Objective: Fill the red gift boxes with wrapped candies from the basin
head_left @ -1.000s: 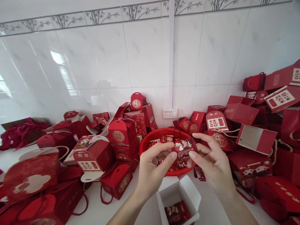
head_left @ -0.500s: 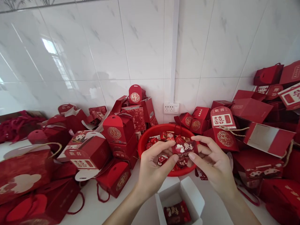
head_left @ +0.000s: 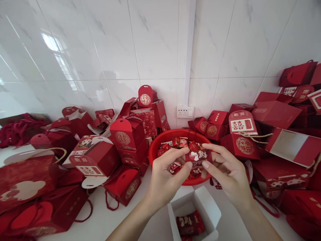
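Red boxes crowd the white table, a left pile and a right pile flanking the red basin of sweets at twelve o'clock. At six o'clock from the grip, an open box holds a wrapped sweet, perhaps more beneath it. The left hand pinches the dark red packet from eight o'clock, the right hand from four; it lies level between their fingertips, over the basin's near side.

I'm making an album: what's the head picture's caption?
Left hand and right hand hold a red packet near a basin.
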The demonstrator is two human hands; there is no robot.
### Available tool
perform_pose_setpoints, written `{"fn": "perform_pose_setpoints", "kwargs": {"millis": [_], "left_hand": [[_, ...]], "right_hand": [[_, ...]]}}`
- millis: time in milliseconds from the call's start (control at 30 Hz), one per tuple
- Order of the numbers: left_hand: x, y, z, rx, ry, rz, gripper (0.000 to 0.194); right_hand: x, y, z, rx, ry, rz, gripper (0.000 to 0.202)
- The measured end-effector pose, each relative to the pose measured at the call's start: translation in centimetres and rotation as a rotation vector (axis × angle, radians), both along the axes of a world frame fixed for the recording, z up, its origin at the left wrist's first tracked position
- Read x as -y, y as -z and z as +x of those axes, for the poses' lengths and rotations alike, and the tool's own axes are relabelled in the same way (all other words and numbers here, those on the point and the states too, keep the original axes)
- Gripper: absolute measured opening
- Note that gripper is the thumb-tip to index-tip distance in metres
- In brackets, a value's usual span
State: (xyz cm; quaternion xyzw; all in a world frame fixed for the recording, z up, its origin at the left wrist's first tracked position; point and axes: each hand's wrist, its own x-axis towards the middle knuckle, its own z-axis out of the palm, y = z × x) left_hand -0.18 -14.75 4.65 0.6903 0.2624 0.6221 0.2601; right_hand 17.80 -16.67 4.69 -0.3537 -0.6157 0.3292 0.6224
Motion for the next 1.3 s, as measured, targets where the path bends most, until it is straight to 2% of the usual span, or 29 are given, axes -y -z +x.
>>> {"fn": "perform_pose_setpoints", "kwargs": {"millis": [367,533,700,1000,1200,1300], "left_hand": [[-0.3,-1.0,-1.0,-0.239,-0.134,0.363,0.024],[-0.9,-1.0,-1.4,-0.285,-0.111,0.414,0.016],[-0.9,-1.0,-1.4,-0.297,-0.107,0.426,0.014],[-0.9,-0.4,-0.9,-0.272,-0.157,0.366,0.011],[-0.7,0.1,-0.5,-0.188,-0.087,0.145,0.011],[-0.5,0.3,-0.4,-0.126,-0.035,0.031,0.012]], "right_hand": [[0.0,0.2,0.3,0.005,-0.041,0.008,0.027],[0.3,-0.4,0.4,0.034,-0.024,-0.013,0.026],[0.1,0.0,0.2,0.017,-0.028,0.0,0.026],[0.5,-0.3,-0.6,-0.025,-0.039,-0.071,0.027],[0.8,-0.4,-0.9,-0.074,-0.029,-0.107,0.026],[0.6,-0.2,-0.8,-0.078,-0.072,-0.091,0.025]]}}
